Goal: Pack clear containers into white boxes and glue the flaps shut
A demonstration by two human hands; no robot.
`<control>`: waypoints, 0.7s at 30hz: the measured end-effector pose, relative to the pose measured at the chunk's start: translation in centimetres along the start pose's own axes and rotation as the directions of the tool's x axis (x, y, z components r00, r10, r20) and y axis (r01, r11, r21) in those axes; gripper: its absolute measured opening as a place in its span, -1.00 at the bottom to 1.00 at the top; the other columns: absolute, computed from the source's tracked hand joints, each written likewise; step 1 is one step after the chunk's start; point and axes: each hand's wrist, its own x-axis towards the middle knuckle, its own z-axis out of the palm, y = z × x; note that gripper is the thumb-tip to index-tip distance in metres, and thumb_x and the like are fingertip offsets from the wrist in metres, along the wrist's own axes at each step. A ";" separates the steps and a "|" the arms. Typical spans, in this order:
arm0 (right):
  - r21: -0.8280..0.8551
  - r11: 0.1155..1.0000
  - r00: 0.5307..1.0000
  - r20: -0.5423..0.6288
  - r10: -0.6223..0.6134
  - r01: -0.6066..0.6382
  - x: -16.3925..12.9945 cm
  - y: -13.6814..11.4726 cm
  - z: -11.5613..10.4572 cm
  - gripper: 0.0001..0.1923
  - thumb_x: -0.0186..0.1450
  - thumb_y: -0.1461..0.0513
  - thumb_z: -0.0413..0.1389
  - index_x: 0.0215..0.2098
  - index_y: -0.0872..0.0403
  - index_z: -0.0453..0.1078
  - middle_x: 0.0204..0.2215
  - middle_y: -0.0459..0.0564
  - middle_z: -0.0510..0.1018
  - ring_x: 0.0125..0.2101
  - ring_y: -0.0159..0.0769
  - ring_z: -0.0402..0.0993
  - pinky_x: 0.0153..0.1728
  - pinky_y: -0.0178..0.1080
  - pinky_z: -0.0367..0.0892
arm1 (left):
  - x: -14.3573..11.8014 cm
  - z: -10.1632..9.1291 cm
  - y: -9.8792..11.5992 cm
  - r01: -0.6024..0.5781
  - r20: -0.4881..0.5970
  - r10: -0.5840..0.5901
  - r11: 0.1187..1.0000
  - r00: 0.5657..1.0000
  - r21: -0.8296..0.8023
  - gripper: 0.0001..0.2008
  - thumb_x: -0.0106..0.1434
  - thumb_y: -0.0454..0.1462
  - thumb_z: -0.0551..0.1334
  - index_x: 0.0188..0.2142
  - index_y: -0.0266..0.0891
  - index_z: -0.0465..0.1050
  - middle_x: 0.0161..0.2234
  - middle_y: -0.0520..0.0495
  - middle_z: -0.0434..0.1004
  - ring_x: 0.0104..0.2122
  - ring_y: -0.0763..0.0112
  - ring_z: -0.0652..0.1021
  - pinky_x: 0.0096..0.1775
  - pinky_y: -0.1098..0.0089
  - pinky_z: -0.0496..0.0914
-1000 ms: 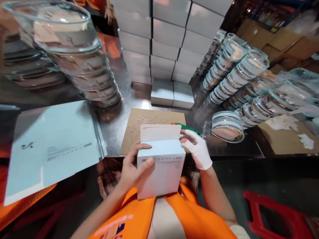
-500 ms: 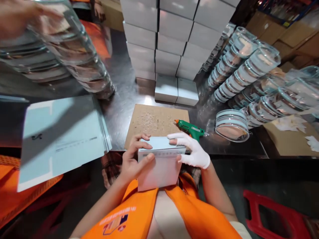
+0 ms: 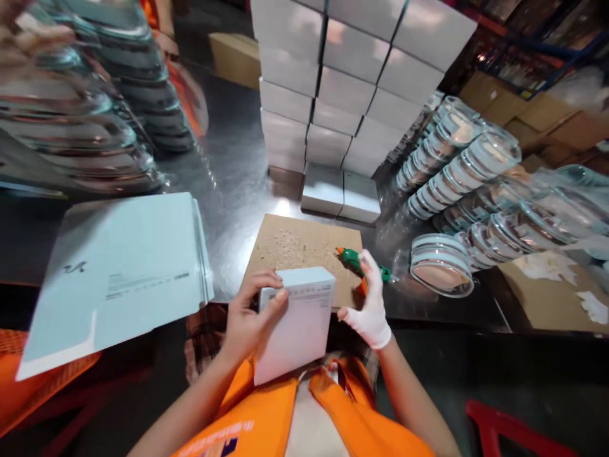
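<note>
Two hands at the near edge of the steel worktop (image 3: 238,190). Left hand (image 3: 247,320) bare, clasping a closed white box (image 3: 297,327) against the orange vest (image 3: 266,419), thumb across the box's upper edge. Right hand (image 3: 368,311) in a white glove, fingers curled around the green glue gun (image 3: 359,263) lying at the right edge of a brown cardboard mat (image 3: 295,244). Beyond the mat, a wall of stacked white boxes (image 3: 347,82). Flat blue-white carton blanks (image 3: 118,273) piled at left; rows of glass lids (image 3: 457,171) at right.

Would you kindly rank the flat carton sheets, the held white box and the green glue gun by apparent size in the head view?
1. flat carton sheets
2. white box, though nearer the camera
3. green glue gun
</note>
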 end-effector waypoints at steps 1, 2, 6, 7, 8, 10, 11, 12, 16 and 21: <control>-0.084 0.994 0.997 -0.034 -0.073 0.070 -0.6 -0.7 0.4 0.04 0.27 -0.28 0.26 0.51 -0.08 0.00 0.46 0.31 0.19 0.45 0.24 0.15 0.41 0.40 0.06 | 0.3 -0.4 0.1 -0.008 -0.031 0.009 1.000 0.999 0.011 -0.89 0.30 -0.17 0.40 -0.29 -0.13 0.59 -0.22 -0.06 0.60 -0.09 0.24 0.60 0.20 0.08 0.44; -0.151 0.975 0.986 -0.005 -0.165 0.163 -1.3 -1.4 0.8 0.04 0.23 -0.28 0.30 0.50 -0.15 0.04 0.43 0.25 0.26 0.45 0.28 0.14 0.43 0.46 -0.07 | 0.7 -0.7 0.3 -0.001 -0.069 0.002 1.000 0.998 0.009 -0.89 0.27 -0.17 0.42 -0.29 -0.13 0.59 -0.22 -0.05 0.59 -0.08 0.24 0.59 0.19 0.11 0.43; -0.300 0.807 0.856 0.272 -0.439 0.509 -2.9 -3.6 3.0 -0.50 0.36 -0.05 0.31 0.24 -0.39 0.38 0.22 -0.15 0.59 0.31 0.02 0.39 0.50 0.39 -0.28 | 3.0 -1.9 1.1 0.156 -0.254 -0.182 0.981 0.950 -0.117 -0.72 0.15 -0.06 0.49 -0.30 -0.16 0.55 -0.22 -0.03 0.58 -0.15 0.29 0.57 0.00 0.28 0.48; -0.329 0.775 0.837 0.305 -0.454 0.540 -2.7 -3.5 3.5 -0.58 0.40 0.09 0.29 0.19 -0.40 0.41 0.18 -0.20 0.62 0.28 -0.06 0.43 0.50 0.34 -0.23 | 3.8 -2.1 1.2 0.212 -0.268 -0.251 0.963 0.930 -0.165 -0.67 0.15 -0.02 0.49 -0.27 -0.16 0.53 -0.24 -0.01 0.57 -0.25 0.34 0.57 -0.12 0.32 0.50; -0.346 0.758 0.829 0.322 -0.458 0.553 -2.1 -3.2 3.8 -0.57 0.41 0.21 0.27 0.16 -0.39 0.43 0.16 -0.22 0.64 0.26 -0.10 0.45 0.50 0.31 -0.15 | 4.6 -2.4 1.3 0.262 -0.259 -0.311 0.942 0.914 -0.208 -0.63 0.16 0.01 0.49 -0.23 -0.16 0.51 -0.26 0.00 0.57 -0.35 0.38 0.55 -0.24 0.35 0.49; -0.319 0.749 0.808 0.344 -0.479 0.580 0.0 -2.0 4.4 -0.55 0.40 0.31 0.25 0.16 -0.29 0.44 0.15 -0.16 0.65 0.26 -0.12 0.46 0.46 0.25 0.01 | 6.4 -3.0 1.4 0.325 -0.215 -0.391 0.901 0.895 -0.286 -0.52 0.16 0.09 0.47 -0.12 -0.14 0.46 -0.21 -0.04 0.59 -0.41 0.37 0.57 -0.37 0.37 0.48; -0.285 0.742 0.785 0.358 -0.505 0.607 1.6 -1.2 4.7 -0.60 0.42 0.27 0.24 0.16 -0.24 0.44 0.15 -0.10 0.65 0.27 -0.12 0.46 0.43 0.23 0.06 | 7.2 -3.5 1.3 0.321 -0.211 -0.399 0.890 0.892 -0.325 -0.43 0.15 0.16 0.45 -0.03 -0.12 0.44 -0.12 -0.09 0.61 -0.33 0.30 0.62 -0.34 0.34 0.51; -0.254 0.726 0.755 0.382 -0.532 0.639 3.4 -0.4 5.1 -0.66 0.44 0.20 0.23 0.16 -0.19 0.44 0.15 -0.05 0.65 0.26 -0.12 0.47 0.42 0.21 0.08 | 8.0 -4.0 1.3 0.289 -0.228 -0.381 0.890 0.896 -0.351 -0.30 0.14 0.23 0.43 0.10 -0.08 0.39 0.05 -0.17 0.59 -0.14 0.19 0.65 -0.24 0.29 0.56; -0.328 0.744 0.780 0.484 -0.396 0.582 12.7 1.7 7.6 -0.45 0.44 -0.04 0.16 0.28 0.04 0.38 0.26 0.21 0.53 0.30 0.02 0.40 0.44 0.23 -0.02 | 8.6 -6.8 0.8 0.093 -0.424 -0.204 0.959 0.883 -0.267 0.08 0.22 0.35 0.28 0.49 0.03 -0.20 0.56 -0.23 -0.10 0.53 0.09 0.04 0.38 -0.02 0.24; -0.583 0.757 0.890 0.456 0.005 0.294 23.5 2.7 12.5 -0.28 0.42 0.08 0.16 0.43 0.27 0.16 0.40 0.40 0.30 0.36 0.15 0.21 0.44 0.24 -0.17 | 5.7 -9.9 -0.7 0.054 -0.480 0.006 0.992 0.877 0.110 0.00 0.27 0.26 0.32 0.48 -0.01 -0.11 0.48 -0.36 0.07 0.49 -0.04 0.16 0.40 -0.15 0.17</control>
